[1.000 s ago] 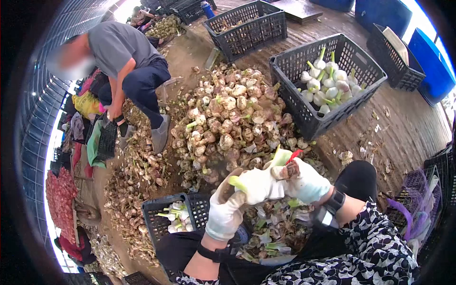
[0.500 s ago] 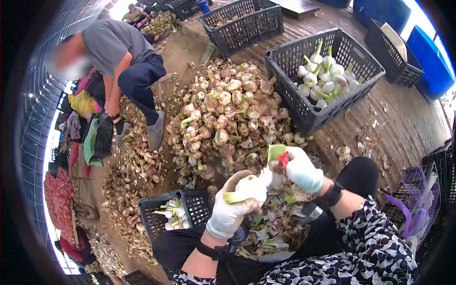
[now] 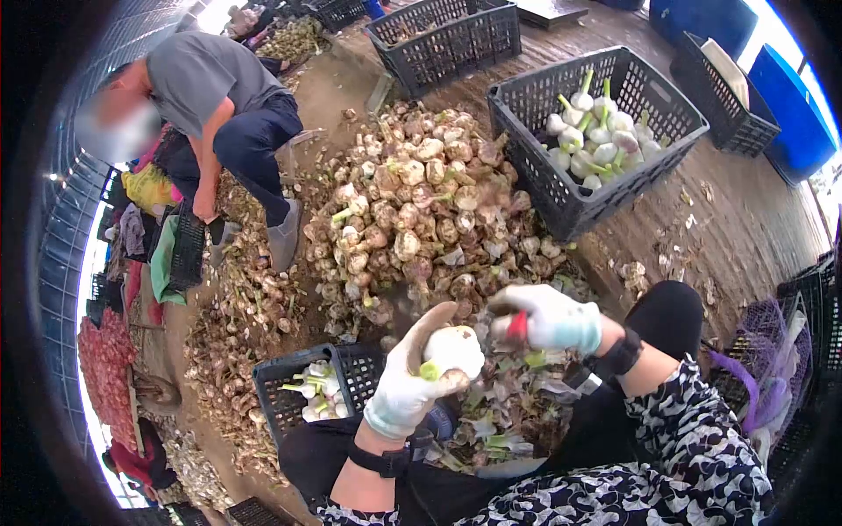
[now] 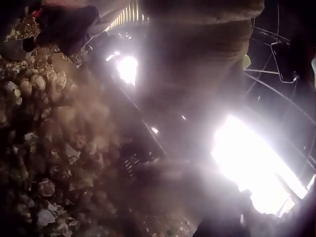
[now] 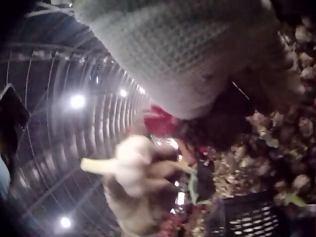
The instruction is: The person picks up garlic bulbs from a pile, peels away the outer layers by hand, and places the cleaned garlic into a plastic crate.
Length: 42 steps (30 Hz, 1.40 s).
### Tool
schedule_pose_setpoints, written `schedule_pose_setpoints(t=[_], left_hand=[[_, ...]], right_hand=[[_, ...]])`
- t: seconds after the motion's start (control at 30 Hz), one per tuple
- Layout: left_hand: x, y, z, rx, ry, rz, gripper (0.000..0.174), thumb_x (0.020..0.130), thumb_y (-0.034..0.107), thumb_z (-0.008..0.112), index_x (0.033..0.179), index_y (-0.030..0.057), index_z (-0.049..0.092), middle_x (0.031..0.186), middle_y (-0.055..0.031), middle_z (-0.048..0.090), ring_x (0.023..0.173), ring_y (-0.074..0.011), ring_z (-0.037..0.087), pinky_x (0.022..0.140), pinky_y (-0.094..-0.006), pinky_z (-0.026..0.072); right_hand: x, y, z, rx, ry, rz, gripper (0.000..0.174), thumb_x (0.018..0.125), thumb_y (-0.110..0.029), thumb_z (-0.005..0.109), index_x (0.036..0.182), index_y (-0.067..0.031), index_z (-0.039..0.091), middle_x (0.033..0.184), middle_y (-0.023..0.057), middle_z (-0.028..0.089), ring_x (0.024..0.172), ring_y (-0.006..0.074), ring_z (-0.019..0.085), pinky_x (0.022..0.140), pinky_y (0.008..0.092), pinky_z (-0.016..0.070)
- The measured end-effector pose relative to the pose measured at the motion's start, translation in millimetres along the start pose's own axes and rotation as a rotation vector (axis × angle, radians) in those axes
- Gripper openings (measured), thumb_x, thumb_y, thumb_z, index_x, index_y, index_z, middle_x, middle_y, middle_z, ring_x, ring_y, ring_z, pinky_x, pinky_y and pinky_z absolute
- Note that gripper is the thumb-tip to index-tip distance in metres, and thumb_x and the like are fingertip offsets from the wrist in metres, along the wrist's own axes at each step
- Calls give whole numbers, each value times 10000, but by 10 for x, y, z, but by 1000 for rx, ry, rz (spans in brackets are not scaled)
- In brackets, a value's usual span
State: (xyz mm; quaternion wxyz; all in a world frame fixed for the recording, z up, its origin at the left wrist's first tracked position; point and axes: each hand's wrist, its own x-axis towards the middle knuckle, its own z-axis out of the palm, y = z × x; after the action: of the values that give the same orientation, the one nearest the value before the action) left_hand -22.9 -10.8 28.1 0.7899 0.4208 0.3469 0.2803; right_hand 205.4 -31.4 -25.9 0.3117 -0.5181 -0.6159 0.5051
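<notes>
Holding a peeled garlic bulb beside the red cutter

Cupping its find, the left hand [image 3: 410, 377], in a soiled white knit glove, curls its fingers round a peeled white garlic bulb with a short green stem stub [image 3: 453, 349], palm turned up. Just to its right, apart from the bulb, the right hand [image 3: 551, 320], also gloved in white, is clenched around a small red-handled tool [image 3: 517, 327]. Beneath both hands lies a heap of green and papery trimmings [image 3: 500, 416]. Below and left of the left hand stands a small black plastic crate [image 3: 279, 379] holding a few cleaned bulbs. Beyond the hands rises a large mound of unpeeled, earthy garlic [image 3: 412, 210], and past the right hand a big black lattice crate [image 3: 544, 188] of white bulbs.
</notes>
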Motion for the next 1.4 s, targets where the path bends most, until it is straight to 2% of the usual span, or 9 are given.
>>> schedule_pose_setpoints(t=[0.07,0.2,0.33,0.67,0.8,1.07,1.2,1.27,1.4], left_hand=[[49,-14,6,111,25,45,813,646,46,793,1332,-36,363,1181,-111,543,1060,-174,539,917,-302,449],[121,-76,55,101,13,4,787,621,34,795,1300,-47,404,1187,-109,541,1063,-167,531,911,-302,454],[147,-121,45,-123,35,-89,766,580,-35,730,1277,-47,412,1128,-140,577,975,-223,609,857,-323,502],[138,-148,75,-80,37,-8,741,647,-40,701,1306,-67,362,1150,-174,567,1029,-244,582,892,-350,483],[146,-97,-19,-165,19,-40,734,648,-21,698,1300,-73,364,1136,-178,571,1022,-241,585,889,-355,484],[90,-24,46,-141,-42,-27,824,620,55,750,1322,-83,342,1186,-170,549,1019,-234,586,881,-328,480],[79,-27,26,-182,-70,-40,899,607,77,735,1369,-66,280,1221,-173,531,1058,-223,569,894,-319,463],[98,-51,12,-223,-84,-25,871,631,56,694,1385,-39,270,1231,-179,523,1060,-223,566,900,-314,456],[156,-112,25,-277,49,54,729,721,-68,558,1392,31,288,1248,-144,508,1061,-220,551,870,-304,467]], right_hand=[[42,-175,-81,623,-18,111,374,856,-308,624,1026,18,554,861,33,574,702,103,542,556,270,467],[1,-296,18,275,-35,-66,384,869,-334,611,1025,12,547,858,41,579,743,114,534,658,278,450],[8,-237,-150,771,-22,206,313,858,-301,630,929,3,596,803,77,611,621,129,608,559,250,496],[32,0,-8,-156,376,-154,214,804,-202,633,874,-5,591,698,151,613,637,244,610,580,336,473],[-36,-242,-214,723,61,218,258,879,-228,600,992,3,586,773,51,619,657,104,585,560,268,474],[-12,-137,79,-43,330,-300,200,843,-193,622,842,3,580,709,88,606,618,177,580,578,304,464],[38,-79,-135,882,-27,132,322,806,-1,617,1098,-31,484,875,56,611,710,160,613,633,278,502],[36,-157,-12,939,-36,-101,470,795,-8,645,1211,-21,426,908,58,600,743,153,622,666,261,513],[-7,-281,189,817,70,154,232,872,-181,622,1019,-42,508,830,37,595,651,95,572,587,248,483]])
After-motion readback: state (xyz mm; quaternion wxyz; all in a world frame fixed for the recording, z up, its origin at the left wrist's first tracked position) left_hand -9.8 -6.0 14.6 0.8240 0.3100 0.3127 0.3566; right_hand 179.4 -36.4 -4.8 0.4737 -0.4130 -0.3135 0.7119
